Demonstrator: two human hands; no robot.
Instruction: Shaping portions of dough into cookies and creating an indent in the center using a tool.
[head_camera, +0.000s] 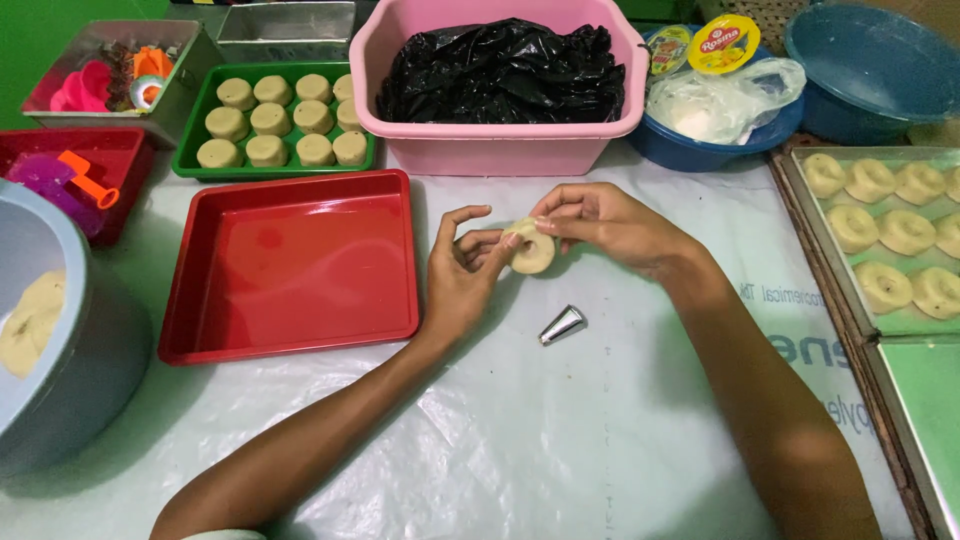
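While hands pinch dough ring | yellow oval-lidded tub, perhaps margarine

— Where does the round pale dough ring sit?

— Mid-counter, between the left hand at its nine o'clock and the right hand at its two o'clock, both touching it. The small metal piping nozzle lies on the plastic-covered counter at its five o'clock.

— And around them?

— The empty red square plastic tray is at nine o'clock. Behind that, at eleven, the green tray of dough discs. At twelve, the pink plastic tub with a black plastic bag in it. At three o'clock, the metal baking tray carries shaped dough rings. At eight, the grey bowl holds dough.
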